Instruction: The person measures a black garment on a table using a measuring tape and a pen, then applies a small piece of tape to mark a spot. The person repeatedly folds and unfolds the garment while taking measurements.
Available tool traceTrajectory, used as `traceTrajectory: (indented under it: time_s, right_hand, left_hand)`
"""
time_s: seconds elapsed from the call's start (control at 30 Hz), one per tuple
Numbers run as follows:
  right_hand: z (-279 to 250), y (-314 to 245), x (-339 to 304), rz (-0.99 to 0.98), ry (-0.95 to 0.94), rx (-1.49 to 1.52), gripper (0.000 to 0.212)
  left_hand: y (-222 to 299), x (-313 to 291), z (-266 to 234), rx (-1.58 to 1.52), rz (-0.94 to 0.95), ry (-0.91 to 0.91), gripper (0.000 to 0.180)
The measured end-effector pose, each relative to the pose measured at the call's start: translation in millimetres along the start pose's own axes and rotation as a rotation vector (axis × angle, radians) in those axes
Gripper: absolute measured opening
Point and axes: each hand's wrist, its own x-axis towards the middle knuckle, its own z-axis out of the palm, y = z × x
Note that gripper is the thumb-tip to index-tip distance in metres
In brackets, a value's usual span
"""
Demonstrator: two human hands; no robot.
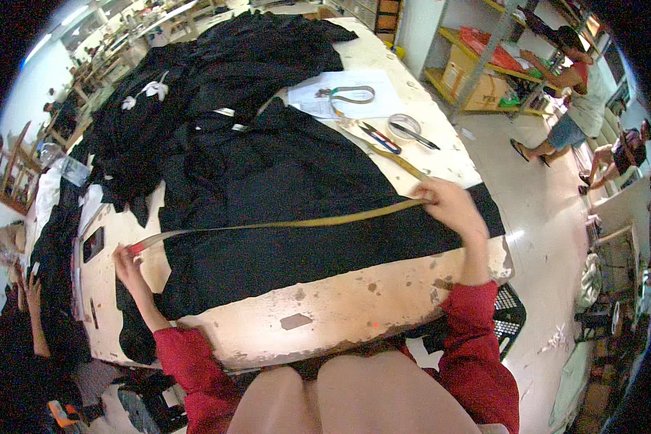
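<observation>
A yellow tape measure [304, 221] stretches between my two hands, across a black garment [282, 260] spread on the table. My left hand [127, 265] is closed on the red-tipped end of the tape, beyond the cloth's left side. At the garment's right side, my right hand [452, 205] pinches the tape's other stretch. From there the tape's remaining length runs back over the table toward some papers, where it curls in a loop. The part of the cloth under the tape lies fairly flat.
A heap of black clothing [217, 65] covers the table's far side. Beside the papers [340, 94] lie small thread snips [380, 137], a tape roll [404, 127] and a pen [421, 137]. A dark phone [93, 244] rests at left. People stand near shelves [477, 65] at right.
</observation>
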Motion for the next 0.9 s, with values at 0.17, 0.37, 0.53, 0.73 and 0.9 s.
traceTrajectory:
  time_s: [0.17, 0.37, 0.53, 0.73, 0.9]
  right_hand:
    - [-21.5, 0.7, -27.2, -0.048, 0.287, -0.343, 0.02]
    - [-33.1, -109.2, 0.5, -0.203, 0.057, 0.327, 0.026]
    - [34.4, -149.8, 68.1, -0.455, -0.663, 0.532, 0.062]
    - [-19.8, -138.8, 195.2, -0.481, -0.211, -0.189, 0.025]
    - [-74.1, -114.3, 281.5, -0.587, 0.699, -0.056, 0.032]
  left_hand:
    - [-36.2, 28.2, -62.2, 0.097, 0.091, 0.266, 0.025]
    - [167.5, -84.3, 103.2, 0.096, 0.291, -0.651, 0.013]
    - [207.8, -119.4, 189.1, 0.061, 0.669, -0.89, 0.014]
    - [187.5, -81.8, 195.1, -0.049, 0.391, -0.608, 0.027]
    - [154.5, -63.2, 204.0, 0.115, 0.442, -0.666, 0.02]
